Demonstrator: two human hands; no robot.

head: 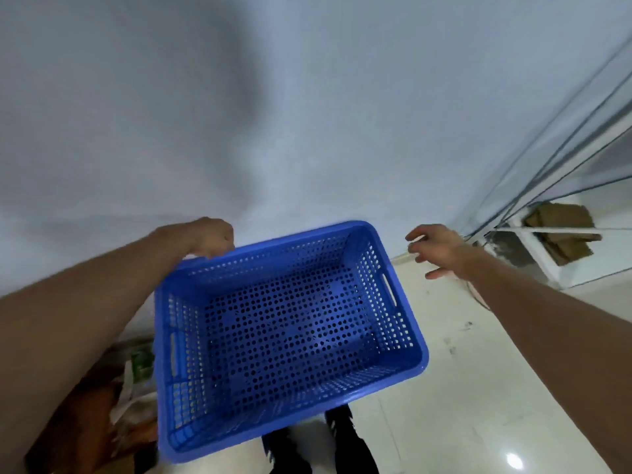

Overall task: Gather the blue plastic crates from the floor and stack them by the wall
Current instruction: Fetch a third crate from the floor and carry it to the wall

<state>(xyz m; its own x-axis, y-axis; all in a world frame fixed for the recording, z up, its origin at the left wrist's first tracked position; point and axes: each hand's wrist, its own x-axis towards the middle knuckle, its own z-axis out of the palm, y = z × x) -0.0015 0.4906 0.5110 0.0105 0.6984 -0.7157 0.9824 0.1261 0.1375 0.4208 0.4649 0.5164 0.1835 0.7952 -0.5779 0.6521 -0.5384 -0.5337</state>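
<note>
A blue perforated plastic crate [287, 336] fills the lower middle of the head view, open side up and tilted, close to the pale wall [273, 114]. My left hand [208, 237] is closed over the crate's far left rim. To the right of the crate's far right corner, my right hand [441, 249] hovers with its fingers spread, not touching anything. The crate's underside and whatever is below it are hidden.
White glossy floor tiles [478, 388] lie to the right. A glass partition with a white frame [561, 172] stands at the right, with brown cardboard pieces [564, 234] behind it. Bags and brown items [130, 388] sit low at the left. My dark shoes [338, 439] show below the crate.
</note>
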